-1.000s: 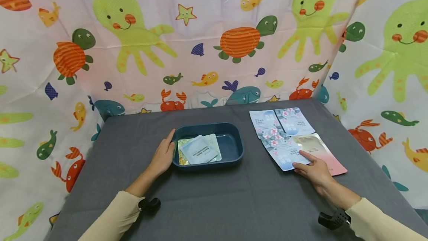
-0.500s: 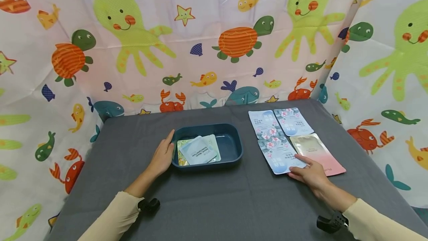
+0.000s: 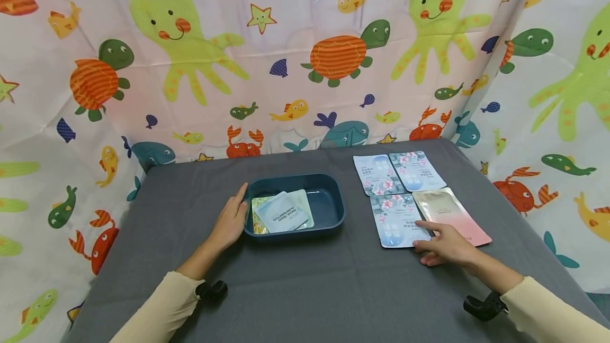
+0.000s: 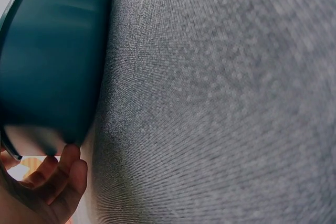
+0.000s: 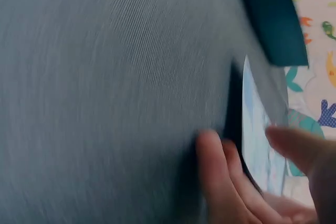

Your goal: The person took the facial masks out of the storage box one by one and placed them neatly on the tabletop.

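Packet (image 3: 394, 220), floral, right of frame centre: edge pinched by right hand (image 3: 447, 243). Left hand (image 3: 230, 222), fingers relaxed, touches left end of blue bin (image 3: 326, 208), mid-frame.

The teal bin (image 3: 328, 208) looked like smooth moulded plastic with a soft sheen. The blue floral sachets (image 3: 394, 218) seemed of smooth, glossy film, and the gold-and-pink sachet (image 3: 455, 213) had a metallic gleam. The grey tablecloth (image 3: 305, 290) was matt, visibly woven cloth, the cream sleeve (image 3: 159, 305) matt fabric, the sea-animal curtain (image 3: 286, 30) smooth printed cloth.
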Available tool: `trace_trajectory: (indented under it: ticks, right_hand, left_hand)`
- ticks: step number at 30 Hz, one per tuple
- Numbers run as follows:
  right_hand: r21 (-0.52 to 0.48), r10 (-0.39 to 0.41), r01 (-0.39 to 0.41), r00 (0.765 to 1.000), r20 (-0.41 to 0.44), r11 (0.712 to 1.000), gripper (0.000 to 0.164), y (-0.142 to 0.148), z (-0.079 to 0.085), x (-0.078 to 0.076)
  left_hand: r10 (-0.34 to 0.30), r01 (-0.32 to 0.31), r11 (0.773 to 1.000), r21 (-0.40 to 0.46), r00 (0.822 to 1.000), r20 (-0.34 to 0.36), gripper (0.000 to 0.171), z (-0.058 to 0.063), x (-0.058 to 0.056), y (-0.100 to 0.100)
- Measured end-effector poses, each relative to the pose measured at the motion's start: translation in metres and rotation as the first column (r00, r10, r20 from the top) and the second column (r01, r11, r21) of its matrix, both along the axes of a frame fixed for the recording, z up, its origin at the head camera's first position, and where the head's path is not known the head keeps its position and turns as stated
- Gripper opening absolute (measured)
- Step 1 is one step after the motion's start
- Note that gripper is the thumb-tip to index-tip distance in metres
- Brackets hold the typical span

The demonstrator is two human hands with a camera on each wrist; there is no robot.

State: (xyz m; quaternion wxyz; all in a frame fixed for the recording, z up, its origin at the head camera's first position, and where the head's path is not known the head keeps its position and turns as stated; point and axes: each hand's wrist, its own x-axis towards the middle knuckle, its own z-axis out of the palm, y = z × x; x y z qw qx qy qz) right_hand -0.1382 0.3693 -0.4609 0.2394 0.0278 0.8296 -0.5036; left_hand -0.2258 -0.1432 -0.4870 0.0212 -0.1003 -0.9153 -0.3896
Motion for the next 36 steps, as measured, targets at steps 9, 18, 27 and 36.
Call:
trace_trajectory:
  ticks: [9,18,27,36]
  right_hand:
    - [0.145,0.161,-0.155,0.986,-0.03,0.977,0.066,0.009,0.012,-0.008]
    - [0.154,0.205,-0.187,0.972,-0.113,0.97,0.058,0.006,0.031,-0.028]
    - [0.177,0.217,-0.186,0.961,-0.174,0.966,0.059,-0.021,0.055,-0.058]
    - [0.07,0.306,-0.298,0.912,-0.274,0.952,0.059,-0.077,0.071,-0.092]
  left_hand:
    - [-0.007,0.007,1.0,0.01,1.0,0.019,0.054,0.003,0.002,0.001]
    - [-0.008,0.007,1.0,0.017,1.0,0.029,0.054,0.004,0.004,0.001]
    - [-0.001,0.0,1.0,0.021,1.0,0.03,0.053,0.003,0.002,-0.001]
    - [-0.02,0.019,0.999,0.034,0.999,0.033,0.054,0.0,0.002,-0.003]
